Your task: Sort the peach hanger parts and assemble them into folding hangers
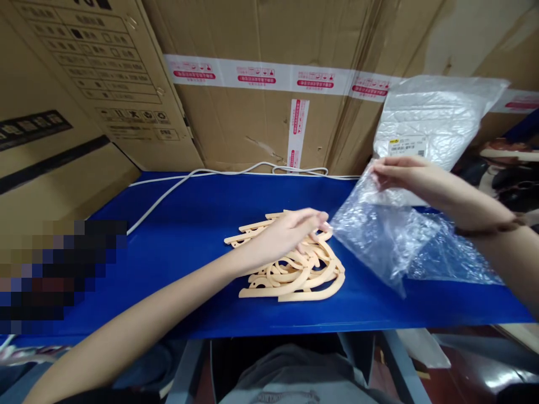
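While pinch-tight on clear bag (pixel 377 241), right hand (pixel 391 171) nearly closed

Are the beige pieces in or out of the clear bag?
Out: the beige pieces lie on the blue surface, beside the clear bag.

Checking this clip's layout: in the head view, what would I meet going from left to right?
Printed cardboard, pile of pale curved pieces, clear plastic bag held in the right hand, brown wristband.
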`<action>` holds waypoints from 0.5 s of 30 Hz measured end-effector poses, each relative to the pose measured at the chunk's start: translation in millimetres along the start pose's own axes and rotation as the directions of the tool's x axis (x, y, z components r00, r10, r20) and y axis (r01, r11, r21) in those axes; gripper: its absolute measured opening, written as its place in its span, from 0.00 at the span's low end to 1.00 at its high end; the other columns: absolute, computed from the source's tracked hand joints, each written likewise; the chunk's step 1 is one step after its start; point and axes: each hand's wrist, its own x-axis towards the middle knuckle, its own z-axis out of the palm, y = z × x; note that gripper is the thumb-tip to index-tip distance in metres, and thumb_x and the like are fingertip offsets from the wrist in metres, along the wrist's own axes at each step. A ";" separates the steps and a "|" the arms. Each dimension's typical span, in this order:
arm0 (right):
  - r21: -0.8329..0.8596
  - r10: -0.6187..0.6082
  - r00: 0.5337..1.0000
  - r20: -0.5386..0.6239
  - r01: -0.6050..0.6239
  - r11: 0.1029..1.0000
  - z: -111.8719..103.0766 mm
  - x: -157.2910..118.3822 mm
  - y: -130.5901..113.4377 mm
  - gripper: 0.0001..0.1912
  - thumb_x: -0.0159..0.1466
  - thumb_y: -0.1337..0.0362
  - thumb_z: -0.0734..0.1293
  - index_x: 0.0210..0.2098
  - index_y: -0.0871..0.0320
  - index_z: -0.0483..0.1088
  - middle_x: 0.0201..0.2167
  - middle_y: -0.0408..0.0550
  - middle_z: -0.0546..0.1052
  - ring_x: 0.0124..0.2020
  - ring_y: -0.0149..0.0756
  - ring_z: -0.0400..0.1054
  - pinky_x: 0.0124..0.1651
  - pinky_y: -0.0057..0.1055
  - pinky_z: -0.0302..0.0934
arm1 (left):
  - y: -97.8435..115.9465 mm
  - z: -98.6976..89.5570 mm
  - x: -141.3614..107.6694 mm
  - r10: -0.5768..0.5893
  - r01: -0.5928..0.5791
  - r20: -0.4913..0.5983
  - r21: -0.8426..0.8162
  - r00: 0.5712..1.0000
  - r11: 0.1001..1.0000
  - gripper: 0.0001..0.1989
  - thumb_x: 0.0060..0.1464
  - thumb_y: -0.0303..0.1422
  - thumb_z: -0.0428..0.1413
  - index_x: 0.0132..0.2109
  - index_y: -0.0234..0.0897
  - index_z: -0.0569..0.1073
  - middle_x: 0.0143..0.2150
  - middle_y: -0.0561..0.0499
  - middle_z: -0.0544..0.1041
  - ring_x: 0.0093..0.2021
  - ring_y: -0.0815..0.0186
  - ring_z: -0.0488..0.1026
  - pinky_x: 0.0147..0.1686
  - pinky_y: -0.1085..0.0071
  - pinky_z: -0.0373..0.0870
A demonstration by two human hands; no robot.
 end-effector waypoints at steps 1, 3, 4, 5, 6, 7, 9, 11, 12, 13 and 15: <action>-0.104 -0.024 0.998 -0.059 0.018 0.994 -8.2 1.3 -2.2 0.10 0.66 0.62 0.63 0.29 0.59 0.68 0.27 0.45 0.68 0.30 0.29 0.63 0.39 0.30 0.58 | 0.9 -7.7 -0.2 0.061 -0.054 -0.078 0.092 0.995 0.994 0.22 0.63 0.48 0.50 0.56 0.39 0.73 0.53 0.42 0.77 0.47 0.59 0.77 0.29 0.74 0.73; -0.366 -0.067 0.987 -0.147 0.008 0.930 -27.2 5.0 -2.0 0.12 0.67 0.65 0.60 0.26 0.58 0.65 0.24 0.44 0.66 0.27 0.28 0.59 0.37 0.31 0.55 | 0.2 -28.5 0.3 0.152 -0.096 -0.207 0.256 0.967 0.962 0.22 0.63 0.47 0.51 0.55 0.39 0.73 0.51 0.44 0.78 0.47 0.59 0.75 0.30 0.74 0.72; -0.492 -0.071 0.981 -0.182 -0.028 0.870 -36.4 7.1 1.5 0.14 0.67 0.66 0.58 0.25 0.57 0.63 0.22 0.44 0.66 0.26 0.29 0.58 0.35 0.33 0.53 | -1.8 -40.8 0.8 0.178 -0.095 -0.256 0.307 0.950 0.947 0.21 0.64 0.47 0.49 0.55 0.39 0.73 0.50 0.44 0.78 0.46 0.60 0.75 0.30 0.74 0.72; -0.608 -0.081 0.981 -0.176 -0.043 0.793 -44.3 9.2 7.4 0.14 0.67 0.66 0.57 0.25 0.57 0.64 0.23 0.45 0.67 0.26 0.30 0.58 0.36 0.33 0.52 | -5.0 -53.5 1.3 0.200 -0.087 -0.301 0.352 0.932 0.932 0.21 0.64 0.46 0.49 0.54 0.38 0.73 0.49 0.44 0.78 0.46 0.60 0.75 0.29 0.74 0.72; -0.681 -0.078 0.980 -0.186 -0.071 0.729 -50.3 10.8 15.8 0.13 0.66 0.68 0.56 0.25 0.57 0.64 0.24 0.46 0.69 0.27 0.32 0.59 0.37 0.34 0.52 | -9.4 -66.1 1.7 0.209 -0.065 -0.347 0.383 0.914 0.921 0.20 0.64 0.46 0.49 0.53 0.37 0.73 0.49 0.44 0.79 0.46 0.60 0.75 0.30 0.74 0.72; -0.730 -0.069 0.990 -0.125 -0.045 0.682 -53.7 11.5 26.3 0.13 0.65 0.68 0.55 0.26 0.57 0.65 0.26 0.48 0.71 0.29 0.33 0.61 0.38 0.34 0.53 | -14.9 -78.2 1.8 0.212 -0.043 -0.389 0.400 0.896 0.915 0.20 0.64 0.46 0.49 0.52 0.37 0.73 0.48 0.44 0.79 0.46 0.60 0.75 0.30 0.74 0.72; -0.831 -0.011 0.999 -0.054 -0.039 0.555 -52.1 9.7 51.5 0.12 0.65 0.66 0.56 0.29 0.57 0.67 0.28 0.51 0.73 0.30 0.38 0.64 0.37 0.34 0.53 | -28.1 -99.5 1.0 0.226 -0.025 -0.417 0.435 0.881 0.900 0.18 0.62 0.45 0.51 0.50 0.37 0.74 0.49 0.44 0.79 0.48 0.60 0.75 0.31 0.74 0.72; -0.886 -0.021 1.000 -0.014 -0.003 0.465 -41.3 3.0 78.0 0.11 0.65 0.62 0.56 0.31 0.55 0.67 0.28 0.52 0.73 0.30 0.42 0.65 0.34 0.35 0.52 | -41.9 -116.3 -0.3 0.219 0.008 -0.459 0.442 0.861 0.897 0.17 0.60 0.44 0.53 0.47 0.38 0.75 0.49 0.45 0.79 0.49 0.59 0.75 0.34 0.73 0.72; -0.890 -0.025 1.000 -0.001 0.010 0.456 -34.2 -1.6 90.4 0.11 0.65 0.62 0.56 0.32 0.55 0.67 0.30 0.54 0.74 0.31 0.44 0.66 0.34 0.36 0.53 | -48.2 -123.3 -0.9 0.213 0.025 -0.478 0.444 0.852 0.896 0.16 0.59 0.44 0.54 0.46 0.38 0.76 0.49 0.45 0.79 0.49 0.59 0.75 0.35 0.73 0.72; -0.895 -0.036 0.999 0.007 0.023 0.446 -27.2 -6.5 101.8 0.11 0.66 0.61 0.55 0.33 0.55 0.66 0.32 0.56 0.75 0.32 0.45 0.66 0.34 0.37 0.53 | -53.6 -129.5 -1.2 0.206 0.041 -0.492 0.445 0.846 0.895 0.15 0.59 0.43 0.55 0.46 0.38 0.77 0.48 0.45 0.80 0.48 0.60 0.75 0.37 0.72 0.72; -0.899 -0.077 0.994 0.071 0.098 0.427 -17.0 -15.4 120.2 0.10 0.67 0.61 0.55 0.35 0.54 0.66 0.37 0.59 0.75 0.39 0.48 0.67 0.41 0.38 0.55 | -60.9 -141.2 -0.2 0.177 0.075 -0.514 0.432 0.839 0.899 0.14 0.57 0.42 0.56 0.44 0.38 0.77 0.46 0.46 0.80 0.47 0.60 0.76 0.37 0.72 0.72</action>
